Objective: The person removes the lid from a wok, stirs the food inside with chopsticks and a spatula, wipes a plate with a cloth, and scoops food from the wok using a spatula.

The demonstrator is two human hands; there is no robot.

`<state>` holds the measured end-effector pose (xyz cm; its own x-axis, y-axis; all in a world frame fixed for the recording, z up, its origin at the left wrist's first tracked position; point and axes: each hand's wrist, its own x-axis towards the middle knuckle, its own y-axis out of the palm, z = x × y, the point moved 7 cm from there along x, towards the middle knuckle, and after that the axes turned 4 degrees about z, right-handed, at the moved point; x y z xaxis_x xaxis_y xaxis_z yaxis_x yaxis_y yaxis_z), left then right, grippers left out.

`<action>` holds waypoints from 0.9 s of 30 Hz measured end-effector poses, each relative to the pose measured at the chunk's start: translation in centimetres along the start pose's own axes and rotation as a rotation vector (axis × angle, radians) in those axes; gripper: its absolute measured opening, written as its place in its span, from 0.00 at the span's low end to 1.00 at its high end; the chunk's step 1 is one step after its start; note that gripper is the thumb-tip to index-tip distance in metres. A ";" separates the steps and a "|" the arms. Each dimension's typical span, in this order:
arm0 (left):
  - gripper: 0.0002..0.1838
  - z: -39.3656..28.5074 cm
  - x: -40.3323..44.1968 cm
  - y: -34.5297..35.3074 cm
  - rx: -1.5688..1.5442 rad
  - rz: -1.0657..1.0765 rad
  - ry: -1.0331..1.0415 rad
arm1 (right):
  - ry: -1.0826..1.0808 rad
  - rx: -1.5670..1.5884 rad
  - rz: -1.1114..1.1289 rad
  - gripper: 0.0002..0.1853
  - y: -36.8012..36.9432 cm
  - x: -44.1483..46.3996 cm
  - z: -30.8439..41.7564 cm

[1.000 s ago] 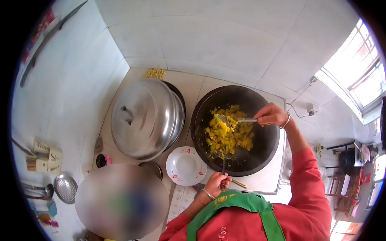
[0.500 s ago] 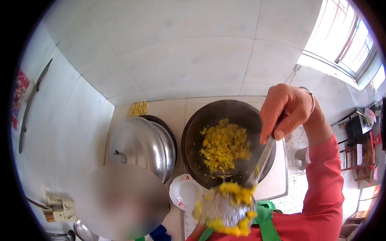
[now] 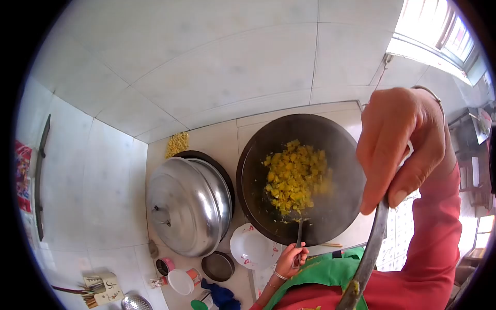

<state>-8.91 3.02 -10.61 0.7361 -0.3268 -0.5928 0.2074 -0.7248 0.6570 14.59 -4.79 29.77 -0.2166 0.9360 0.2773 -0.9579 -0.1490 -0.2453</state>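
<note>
My right hand [image 3: 405, 147] is raised close to the camera, fingers closed on the metal handle of a spoon [image 3: 367, 258], whose bowl end runs out of view at the bottom. Down at the wok's near edge, my left hand [image 3: 292, 261] grips the dark handle of a spatula [image 3: 299, 237], its head at the lower edge of the food. Chopped yellow-green food [image 3: 295, 175] lies steaming in the dark wok [image 3: 253, 201]. Just left of my left hand stands a white bowl with red marks [image 3: 253, 247].
A large domed metal lid [image 3: 183, 206] covers a pot at the left. Nearer are a round dark tin [image 3: 217, 266], a white-lidded tub [image 3: 181, 281], a pink cup [image 3: 164, 266] and a blue cloth [image 3: 222, 295]. Chopsticks [image 3: 330, 244] lie beside the wok; yellow pieces [image 3: 177, 144] sit by the wall.
My right hand has risen from over the wok toward the camera, carrying the spoon with food on it; the spoon's bowl has left view. My left hand, hidden half a second ago, shows again.
</note>
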 end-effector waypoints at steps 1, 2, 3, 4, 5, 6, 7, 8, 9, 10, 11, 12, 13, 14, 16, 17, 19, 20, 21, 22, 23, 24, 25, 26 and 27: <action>0.10 0.0 0.1 0.1 0.000 -0.003 -0.012 | 0.008 0.005 -0.003 0.13 -0.2 -0.4 -0.2; 0.10 0.4 0.0 0.1 -0.135 -0.034 -0.064 | 0.068 0.010 -0.010 0.13 -0.5 -0.9 -0.7; 0.10 0.7 0.0 0.1 -0.270 -0.065 -0.110 | 0.096 0.012 -0.012 0.12 -0.7 -1.3 -1.0; 0.10 0.4 -0.1 0.4 -0.246 -0.075 -0.125 | 0.125 0.015 -0.014 0.12 -0.8 -1.7 -1.4; 0.10 0.2 -0.1 0.2 -0.247 -0.076 -0.125 | 0.129 0.005 -0.038 0.11 -1.1 -2.1 -1.8; 0.10 0.0 0.0 0.5 -0.283 0.003 -0.129 | 0.133 -0.006 -0.059 0.11 -1.3 -2.4 -2.2; 0.10 -0.1 0.2 0.9 -0.319 0.083 -0.130 | 0.132 -0.007 -0.055 0.11 -1.2 -2.9 -2.5; 0.10 0.8 0.7 -0.3 -0.322 0.085 -0.126 | 0.184 0.011 -0.120 0.11 -1.4 -3.5 -3.3; 0.11 3.0 1.3 -3.0 -0.297 -0.012 -0.168 | 0.237 0.028 -0.183 0.10 -1.5 -4.2 -4.0; 0.12 3.5 1.2 -3.3 -0.289 -0.059 -0.184 | 0.239 0.025 -0.173 0.10 -1.1 -4.7 -4.5; 0.12 3.1 1.0 -2.8 -0.281 -0.106 -0.200 | 0.326 0.003 -0.277 0.10 -1.2 -5.5 -5.5; 0.11 2.1 0.9 -1.5 -0.267 -0.036 -0.134 | 0.412 -0.021 -0.381 0.10 -1.3 -6.5 -6.5; 0.10 0.5 0.6 0.1 -0.253 0.032 -0.065 | 0.413 -0.025 -0.369 0.10 -0.7 -6.9 -7.0; 0.09 0.4 0.4 0.4 -0.242 -0.001 -0.078 | 0.536 -0.048 -0.453 0.11 -0.7 -7.9 -8.3; 0.08 0.1 0.3 0.3 -0.238 0.012 -0.053 | 0.662 -0.078 -0.524 0.11 0.4 -9.1 -10.4; 0.07 -0.1 0.2 0.5 -0.225 0.024 -0.039 | 0.737 -0.114 -0.634 0.11 0.7 -10.0 -11.3; 0.08 -0.7 -0.2 0.7 -0.202 0.006 -0.005 | 0.815 -0.155 -0.732 0.11 1.8 -11.4 -13.1; 0.08 -1.0 -0.5 0.6 -0.188 0.008 0.035 | 0.848 -0.123 -0.812 0.11 2.3 -12.5 -14.1; 0.08 -1.2 -0.7 0.6 -0.175 0.009 0.073 | 0.881 -0.090 -0.895 0.12 3.0 -13.6 -15.1; 0.07 -1.2 -0.8 0.5 -0.175 0.006 0.081 | 0.887 -0.091 -0.884 0.12 3.9 -13.9 -15.8; 0.07 -1.3 -0.9 0.5 -0.185 0.008 0.090 | 0.910 -0.143 -0.913 0.12 4.4 -14.3 -16.3; 0.07 -1.6 -1.1 0.5 -0.171 0.005 0.110 | 0.931 -0.199 -0.941 0.12 4.7 -14.7 -16.8; 0.07 -1.5 -1.4 0.5 -0.160 -0.002 0.126 | 0.934 -0.201 -0.928 0.12 5.5 -15.4 -18.0; 0.08 -1.6 -1.6 0.4 -0.151 0.003 0.144 | 0.921 -0.244 -0.940 0.12 6.1 -16.1 -19.0; 0.08 -1.5 -1.7 0.4 -0.162 0.002 0.150 | 0.908 -0.288 -0.951 0.12 6.5 -16.6 -19.6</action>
<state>-9.07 4.20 -8.61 0.8217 -0.2257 -0.5233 0.2976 -0.6130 0.7318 15.65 -15.05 5.35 0.8128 0.5335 -0.2338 -0.5683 0.6382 -0.5195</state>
